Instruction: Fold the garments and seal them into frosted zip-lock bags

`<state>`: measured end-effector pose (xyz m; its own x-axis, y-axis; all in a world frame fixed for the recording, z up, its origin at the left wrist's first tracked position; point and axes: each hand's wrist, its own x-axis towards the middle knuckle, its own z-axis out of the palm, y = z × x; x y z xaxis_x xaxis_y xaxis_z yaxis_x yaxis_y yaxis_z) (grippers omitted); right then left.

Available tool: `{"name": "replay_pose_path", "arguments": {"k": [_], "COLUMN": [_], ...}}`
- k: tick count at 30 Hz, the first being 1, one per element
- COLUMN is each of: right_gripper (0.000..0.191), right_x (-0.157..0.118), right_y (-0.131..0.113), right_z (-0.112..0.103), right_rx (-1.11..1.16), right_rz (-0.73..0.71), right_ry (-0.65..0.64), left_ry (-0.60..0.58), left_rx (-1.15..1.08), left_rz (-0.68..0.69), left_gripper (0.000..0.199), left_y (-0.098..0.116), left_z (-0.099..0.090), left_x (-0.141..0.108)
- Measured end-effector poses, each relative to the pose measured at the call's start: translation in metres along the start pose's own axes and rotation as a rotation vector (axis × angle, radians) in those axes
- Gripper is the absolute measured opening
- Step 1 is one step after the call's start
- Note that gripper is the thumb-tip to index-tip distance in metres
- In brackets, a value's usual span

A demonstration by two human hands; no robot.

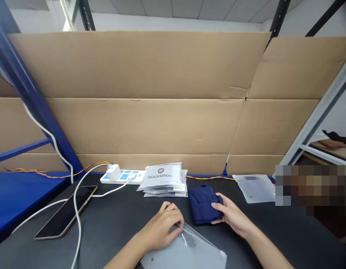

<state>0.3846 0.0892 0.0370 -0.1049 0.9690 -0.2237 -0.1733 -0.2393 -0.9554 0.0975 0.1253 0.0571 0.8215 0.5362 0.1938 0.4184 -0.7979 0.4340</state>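
Pinching the far-left end of the zip edge on a plastic bag (201, 252) with the left hand (165, 226), fingers curled. Gripping a folded navy cloth (202, 204) at its right side with the right hand (231, 215), thumb on top. Lying just beyond the bag and between the hands, nearly square, only slightly longer away from the body, far end leaning a little left. Running the zip edge diagonally from the left hand toward the near right, slider at the near-right end. Showing "ROCKBROS" under a circled logo on stacked packets (161, 177) beyond the left hand. Lying beyond the right hand, farther right: another plastic bag (255, 189), its marking too small to read.
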Motion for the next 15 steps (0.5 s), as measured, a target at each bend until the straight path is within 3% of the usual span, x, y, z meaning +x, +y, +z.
{"name": "replay_pose_path", "arguments": {"k": [6, 12, 15], "right_gripper": [0.039, 0.035, 0.036], "right_x": [-0.004, -0.014, -0.017], "right_y": [0.002, -0.010, -0.010], "right_z": [0.014, 0.006, 0.002], "right_rx": [0.022, -0.204, -0.259], "right_rz": [-0.014, -0.049, -0.001], "right_ry": [-0.084, -0.197, -0.284], "left_ry": [-0.020, 0.000, 0.028], "left_rx": [0.046, 0.010, -0.041], "left_rz": [-0.104, -0.191, -0.181], "left_gripper": [0.008, 0.014, 0.014], "left_y": [0.008, 0.003, 0.004], "left_z": [-0.002, 0.005, 0.009], "left_x": [0.000, -0.002, -0.001]}}
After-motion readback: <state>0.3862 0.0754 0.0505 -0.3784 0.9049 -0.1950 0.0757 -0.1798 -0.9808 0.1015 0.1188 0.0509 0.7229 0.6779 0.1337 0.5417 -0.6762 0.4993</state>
